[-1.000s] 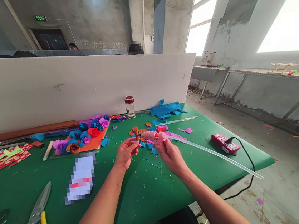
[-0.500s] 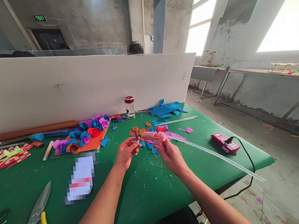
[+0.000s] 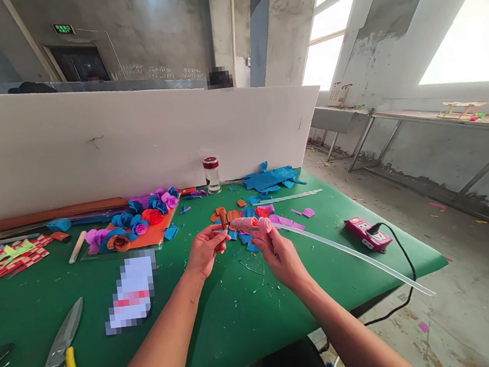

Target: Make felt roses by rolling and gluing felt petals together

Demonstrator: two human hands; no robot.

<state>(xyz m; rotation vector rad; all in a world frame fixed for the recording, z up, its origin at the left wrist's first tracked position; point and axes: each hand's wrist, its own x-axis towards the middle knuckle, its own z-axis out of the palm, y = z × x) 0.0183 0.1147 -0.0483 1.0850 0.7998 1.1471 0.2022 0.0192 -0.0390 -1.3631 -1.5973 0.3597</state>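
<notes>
Between the thumb and fingers of my left hand [image 3: 207, 251] stands a small rolled piece of orange-brown crepe paper [image 3: 223, 216]. My right hand [image 3: 283, 257] is wrapped round a pink hot glue gun [image 3: 251, 225], whose nozzle points left and sits at the rolled paper; whether they touch I cannot tell. A long clear glue stick [image 3: 349, 250] runs out of the gun's back, down to the right past the table edge. Orange, blue and purple paper pieces [image 3: 246, 239] lie on the green table [image 3: 225, 327] just behind my hands.
Finished paper flowers [image 3: 138, 224] lie at the back left. Red- and yellow-handled shears [image 3: 61, 357] rest at the front left. A lidded glass jar [image 3: 212, 176] stands before a white board [image 3: 146, 136]. A pink power strip [image 3: 368, 234] with a black cable sits right.
The glue gun's nozzle has come slightly closer to the rolled paper. Both hands keep nearly the same place and grip.
</notes>
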